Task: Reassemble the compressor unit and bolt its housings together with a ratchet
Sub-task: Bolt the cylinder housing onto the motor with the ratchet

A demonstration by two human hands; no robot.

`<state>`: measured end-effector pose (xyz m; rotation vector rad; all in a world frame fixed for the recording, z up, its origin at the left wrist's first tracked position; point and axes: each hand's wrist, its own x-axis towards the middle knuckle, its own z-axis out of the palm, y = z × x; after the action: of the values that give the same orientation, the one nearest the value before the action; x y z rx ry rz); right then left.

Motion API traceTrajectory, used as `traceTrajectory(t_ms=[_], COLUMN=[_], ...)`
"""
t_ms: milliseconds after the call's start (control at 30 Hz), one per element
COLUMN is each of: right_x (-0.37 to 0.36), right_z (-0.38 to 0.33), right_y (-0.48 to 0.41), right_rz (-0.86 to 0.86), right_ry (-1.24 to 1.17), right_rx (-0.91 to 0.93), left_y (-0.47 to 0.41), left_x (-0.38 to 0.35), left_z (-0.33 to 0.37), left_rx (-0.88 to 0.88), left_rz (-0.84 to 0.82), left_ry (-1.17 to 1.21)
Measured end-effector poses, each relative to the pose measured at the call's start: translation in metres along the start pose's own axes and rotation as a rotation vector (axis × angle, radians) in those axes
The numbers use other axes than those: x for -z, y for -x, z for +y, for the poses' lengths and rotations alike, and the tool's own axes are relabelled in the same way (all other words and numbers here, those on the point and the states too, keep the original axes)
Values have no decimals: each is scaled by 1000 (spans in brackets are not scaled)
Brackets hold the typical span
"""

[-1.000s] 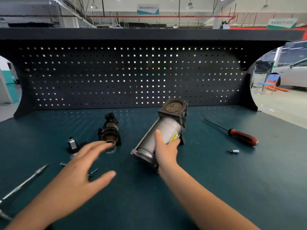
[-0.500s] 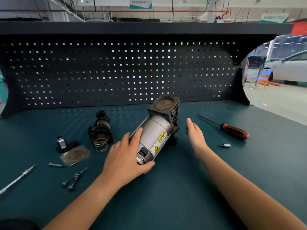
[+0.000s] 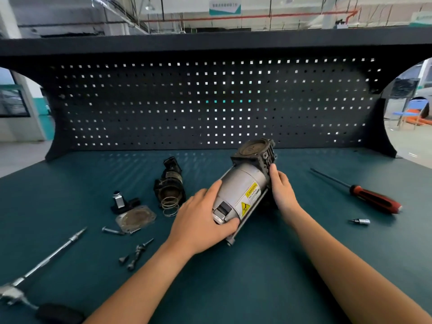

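Observation:
The compressor unit (image 3: 243, 188), a silver cylinder with a yellow warning label and a black square head, lies tilted on the green bench. My left hand (image 3: 198, 220) grips its near end. My right hand (image 3: 281, 188) holds its right side by the black head. A dark housing with a spring (image 3: 170, 185) lies to the left. Nearby are a round-centred cover plate (image 3: 136, 218), a small black fitting with a silver cap (image 3: 122, 202) and several loose bolts (image 3: 136, 253). The ratchet with its long extension (image 3: 42, 265) lies at the far left.
A red-handled screwdriver (image 3: 371, 197) and a small socket bit (image 3: 361, 221) lie to the right. A black pegboard (image 3: 210, 101) closes off the back of the bench. Open bench surface (image 3: 245, 288) lies in front of the unit.
My right hand let go of the cylinder's near end and moved to the side by the black head. My left hand came in and took the near end. The unit rolled, label now up.

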<state>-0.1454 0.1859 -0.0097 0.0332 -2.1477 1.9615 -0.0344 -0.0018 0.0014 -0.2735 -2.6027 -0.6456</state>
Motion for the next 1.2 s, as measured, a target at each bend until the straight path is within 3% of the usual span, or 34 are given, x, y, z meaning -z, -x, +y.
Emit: traceTrajectory(t_ms=[133,300,367,600,833,1033,1200], right_x=[-7,-10,-14,-29,-28,-29,-30], right_z=[-1,2,3,-1,-4,-5,-9], right_y=[-4,-7,-9,-20,-26,-27,-34], right_rz=[83,-10,2,360,449,422,416], right_ry=[13,17,47,-34,-66,-33,78], right_rx=[146,237,216,59,35,24,11], left_y=[0,-12,-18,-21,-16,-13,-2], left_x=[-1,3,6,12,20,20,12], left_z=[0,-7,-10,-8,-20,-18,-12], left_rx=[-4,54,100,124,58,-56,-71], left_rz=[-9,-57,-77,-123,-414,-261,-122], left_ry=[-10,59,143,195,168,76,138])
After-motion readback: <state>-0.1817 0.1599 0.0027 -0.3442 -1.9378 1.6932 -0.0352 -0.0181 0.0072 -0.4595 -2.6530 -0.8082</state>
